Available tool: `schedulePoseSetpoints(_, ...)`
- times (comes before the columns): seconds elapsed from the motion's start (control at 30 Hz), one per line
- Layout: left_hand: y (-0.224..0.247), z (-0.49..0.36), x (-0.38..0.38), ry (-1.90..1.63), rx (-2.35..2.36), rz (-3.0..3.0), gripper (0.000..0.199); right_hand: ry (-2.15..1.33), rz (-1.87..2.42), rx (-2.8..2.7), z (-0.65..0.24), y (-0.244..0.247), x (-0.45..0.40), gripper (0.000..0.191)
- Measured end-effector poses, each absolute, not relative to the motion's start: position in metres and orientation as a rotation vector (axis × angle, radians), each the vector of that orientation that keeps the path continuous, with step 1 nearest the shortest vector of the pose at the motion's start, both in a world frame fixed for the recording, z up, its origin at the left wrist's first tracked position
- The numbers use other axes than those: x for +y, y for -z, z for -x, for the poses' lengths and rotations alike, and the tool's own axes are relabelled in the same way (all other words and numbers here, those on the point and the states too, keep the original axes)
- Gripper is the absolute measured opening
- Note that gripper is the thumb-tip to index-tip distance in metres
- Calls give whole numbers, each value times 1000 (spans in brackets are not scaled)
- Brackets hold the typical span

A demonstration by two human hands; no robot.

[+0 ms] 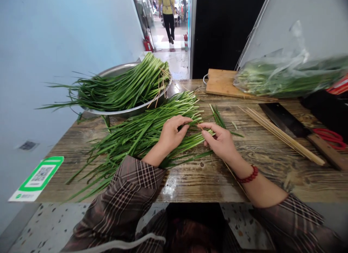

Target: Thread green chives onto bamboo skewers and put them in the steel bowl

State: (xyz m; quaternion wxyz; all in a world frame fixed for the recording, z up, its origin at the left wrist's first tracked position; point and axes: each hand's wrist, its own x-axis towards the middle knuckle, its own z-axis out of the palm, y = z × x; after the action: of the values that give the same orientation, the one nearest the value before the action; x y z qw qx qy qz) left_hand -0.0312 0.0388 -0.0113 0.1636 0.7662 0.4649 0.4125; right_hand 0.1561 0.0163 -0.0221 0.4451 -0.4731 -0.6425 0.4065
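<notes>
A spread pile of garlic chives [141, 127] lies across the wooden table, pale cut ends to the right. My left hand [174, 131] rests over the stalks near those ends, thumb and forefinger curved and a little apart, with nothing plainly between them; its other fingers are hidden. My right hand [220, 138], wearing a red bead bracelet [248, 175], pinches a thin bamboo skewer [235, 176]. The skewer's tip shows at the fingertips, and its shaft runs back under my wrist. Several pale chive ends reach under the right fingers.
A metal basin [116, 112] heaped with skewered chives stands back left. Bamboo skewers [282, 137], a cleaver [288, 120] and red-handled scissors [330, 137] lie right. Behind are a cutting board [220, 82] and a bag of chives [288, 77]. A person [168, 13] walks beyond the doorway.
</notes>
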Motion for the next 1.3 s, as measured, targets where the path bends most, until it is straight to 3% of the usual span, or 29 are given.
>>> schedulePoseSetpoints(0.5,2,25,31,-1155,1360,-1961,13,-1044,1179,-1604,-155,21,14,35)
schedulePoseSetpoints(1.3,3,26,31,-1195,1235,-2101,13,-1045,1179,-1596,-156,27,15,35)
